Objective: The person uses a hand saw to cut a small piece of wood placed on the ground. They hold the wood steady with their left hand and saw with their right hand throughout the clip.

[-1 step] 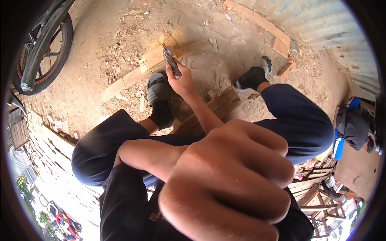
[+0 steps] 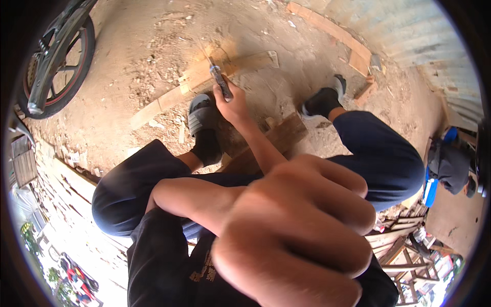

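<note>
Close to the camera, my left hand point(image 2: 291, 225) is large and blurred, fingers curled; anything inside them is hidden. Beyond it, my right hand point(image 2: 230, 105) grips a slim tool point(image 2: 219, 77) with a dark handle and thin shaft, pointing away from me. That shaft lies over pale wooden boards point(image 2: 161, 106) dusted with yellowish powder on the dirt ground; I cannot tell whether its tip touches them. My bent legs and sandalled feet flank the right arm. A darker plank point(image 2: 286, 132) lies beneath that forearm.
A wheel and frame point(image 2: 76, 71) stand at upper left. Short planks point(image 2: 342, 36) line the corrugated metal wall point(image 2: 419, 30). At right are dark fabric point(image 2: 447, 166), a blue object point(image 2: 430, 192) and wooden frames point(image 2: 404, 268). A red motorbike point(image 2: 76, 281) shows at lower left.
My left hand has shifted slightly right. My right hand and the tool appear a little lower and to the right in the view, as do the boards.
</note>
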A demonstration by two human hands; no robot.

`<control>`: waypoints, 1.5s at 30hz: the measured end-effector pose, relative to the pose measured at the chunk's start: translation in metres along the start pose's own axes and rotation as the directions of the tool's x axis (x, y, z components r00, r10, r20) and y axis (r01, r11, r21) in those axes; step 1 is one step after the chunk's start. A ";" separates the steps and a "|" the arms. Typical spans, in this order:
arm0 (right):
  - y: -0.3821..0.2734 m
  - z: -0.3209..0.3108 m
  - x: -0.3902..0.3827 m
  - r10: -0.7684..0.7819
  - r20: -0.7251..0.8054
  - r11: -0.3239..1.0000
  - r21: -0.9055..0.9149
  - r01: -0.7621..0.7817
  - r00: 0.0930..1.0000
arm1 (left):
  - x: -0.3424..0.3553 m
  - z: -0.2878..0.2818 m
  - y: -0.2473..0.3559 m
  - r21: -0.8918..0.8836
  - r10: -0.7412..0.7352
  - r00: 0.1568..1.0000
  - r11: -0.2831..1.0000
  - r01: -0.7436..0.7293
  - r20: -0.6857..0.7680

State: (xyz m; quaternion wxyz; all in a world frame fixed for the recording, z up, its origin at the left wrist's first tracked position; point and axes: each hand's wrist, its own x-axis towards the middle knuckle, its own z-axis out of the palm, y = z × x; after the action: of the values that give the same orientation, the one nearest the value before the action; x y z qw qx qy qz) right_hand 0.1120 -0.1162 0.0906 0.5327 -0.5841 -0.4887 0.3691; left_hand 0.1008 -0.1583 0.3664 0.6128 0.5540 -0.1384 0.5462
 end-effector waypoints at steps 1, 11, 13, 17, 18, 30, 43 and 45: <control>-0.001 -0.003 0.004 0.006 0.006 1.000 0.014 -0.006 1.000 | 0.003 0.001 -0.003 -0.002 0.003 1.000 1.000 -0.003 0.020; 0.067 -0.014 0.026 -0.119 0.099 0.988 0.107 0.109 0.988 | 0.012 -0.098 0.016 0.665 -0.593 0.804 0.618 0.420 0.043; 0.045 -0.010 0.031 0.285 0.173 0.921 0.223 -0.319 0.943 | -0.001 -0.138 0.038 0.838 -0.839 0.516 0.151 0.524 -0.172; 0.006 -0.012 0.041 0.257 0.140 0.930 0.232 -0.284 0.956 | -0.020 -0.225 0.020 0.652 -0.734 0.204 -0.397 0.646 -0.648; 0.002 -0.014 0.040 0.316 0.190 0.905 0.232 -0.356 0.929 | -0.048 -0.254 0.004 0.641 -0.713 0.171 -0.465 0.611 -0.680; -0.022 -0.036 0.040 0.507 0.214 0.748 0.371 -0.550 0.835 | -0.184 -0.298 -0.081 0.684 -0.614 0.324 -0.544 0.487 -0.720; -0.142 -0.112 0.082 0.118 -0.029 0.850 0.520 -0.086 0.993 | -0.124 -0.295 -0.034 0.532 -0.661 0.284 -0.208 0.820 -0.695; -0.143 -0.126 0.080 0.150 -0.044 0.814 0.572 -0.098 0.988 | -0.115 -0.291 -0.035 0.552 -0.688 0.286 -0.198 0.810 -0.667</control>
State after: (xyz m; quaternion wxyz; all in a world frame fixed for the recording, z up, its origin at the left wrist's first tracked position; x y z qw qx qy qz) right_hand 0.2265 -0.0779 0.2584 0.6779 -0.4450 -0.2938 0.5062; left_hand -0.0396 0.0317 0.1579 0.4448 0.7016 0.5505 0.0828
